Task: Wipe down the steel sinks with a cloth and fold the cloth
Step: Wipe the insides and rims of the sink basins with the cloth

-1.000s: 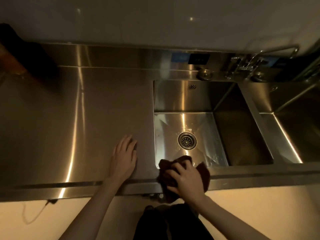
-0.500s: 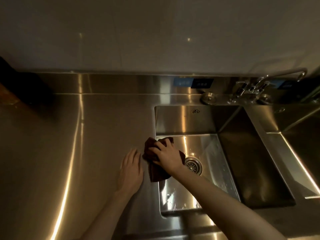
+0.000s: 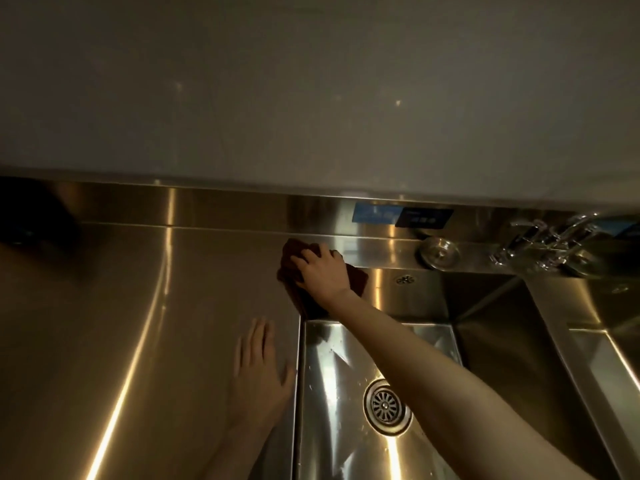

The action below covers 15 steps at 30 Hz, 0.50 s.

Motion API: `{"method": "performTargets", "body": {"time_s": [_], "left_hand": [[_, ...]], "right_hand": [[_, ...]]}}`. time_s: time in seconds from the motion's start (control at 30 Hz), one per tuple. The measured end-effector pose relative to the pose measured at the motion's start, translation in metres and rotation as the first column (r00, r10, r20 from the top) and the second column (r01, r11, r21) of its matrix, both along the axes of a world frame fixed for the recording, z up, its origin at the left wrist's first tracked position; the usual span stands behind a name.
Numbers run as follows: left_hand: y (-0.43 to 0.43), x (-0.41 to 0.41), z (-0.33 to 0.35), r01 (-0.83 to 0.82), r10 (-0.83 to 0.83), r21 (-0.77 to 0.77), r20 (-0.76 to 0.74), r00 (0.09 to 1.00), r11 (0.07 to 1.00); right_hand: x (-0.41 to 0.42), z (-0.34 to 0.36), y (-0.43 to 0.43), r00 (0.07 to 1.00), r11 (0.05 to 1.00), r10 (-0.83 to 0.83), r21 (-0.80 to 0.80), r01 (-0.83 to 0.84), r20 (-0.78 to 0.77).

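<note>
Up by the sink [image 3: 415, 299] corner, right hand [image 3: 322, 271] scrunches the limp cloth [image 3: 294, 297] (I'd grab corners to fold), left hand [image 3: 259, 379] lies flat

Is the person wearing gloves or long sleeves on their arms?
No. The left hand and right hand are bare: no gloves, and no ring or watch shows in the dim light. The left forearm and right forearm are uncovered, no sleeve in view.

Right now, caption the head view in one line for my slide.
Right hand holds a dark cloth at the sink's back left corner; left hand rests flat on the counter.
</note>
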<state>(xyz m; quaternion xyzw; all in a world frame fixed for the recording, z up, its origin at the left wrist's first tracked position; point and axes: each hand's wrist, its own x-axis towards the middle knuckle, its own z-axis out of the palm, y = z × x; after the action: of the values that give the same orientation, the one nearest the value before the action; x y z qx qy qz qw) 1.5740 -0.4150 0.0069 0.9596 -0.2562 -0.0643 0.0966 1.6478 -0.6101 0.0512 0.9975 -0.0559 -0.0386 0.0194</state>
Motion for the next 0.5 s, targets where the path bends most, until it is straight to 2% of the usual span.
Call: {"method": "performTargets", "body": {"time_s": [0.2, 0.3, 0.37, 0.43, 0.5], "left_hand": [[-0.001, -0.002, 0.002, -0.001, 0.003, -0.079, 0.025, 1.0, 0.997], [-0.001, -0.002, 0.003, 0.001, 0.001, -0.102, 0.017, 1.0, 0.995], [-0.001, -0.002, 0.004, -0.014, 0.016, -0.11, 0.011, 1.0, 0.994], [-0.003, -0.002, 0.005, -0.017, 0.016, -0.095, -0.011, 1.0, 0.995], [-0.002, -0.002, 0.005, -0.011, 0.009, -0.079, -0.03, 1.0, 0.997]], "right_hand": [[-0.022, 0.003, -0.036, 0.975, 0.974, -0.222, 0.048, 0.221, 0.012], [-0.053, 0.005, -0.077, 0.883, 0.882, -0.469, 0.048, 0.468, 0.019], [-0.06, 0.006, -0.088, 0.82, 0.821, -0.571, 0.003, 0.572, 0.022], [-0.047, 0.006, -0.077, 0.83, 0.828, -0.558, -0.066, 0.557, 0.003], [-0.023, 0.004, -0.052, 0.903, 0.901, -0.431, -0.059, 0.43, -0.003]]}}
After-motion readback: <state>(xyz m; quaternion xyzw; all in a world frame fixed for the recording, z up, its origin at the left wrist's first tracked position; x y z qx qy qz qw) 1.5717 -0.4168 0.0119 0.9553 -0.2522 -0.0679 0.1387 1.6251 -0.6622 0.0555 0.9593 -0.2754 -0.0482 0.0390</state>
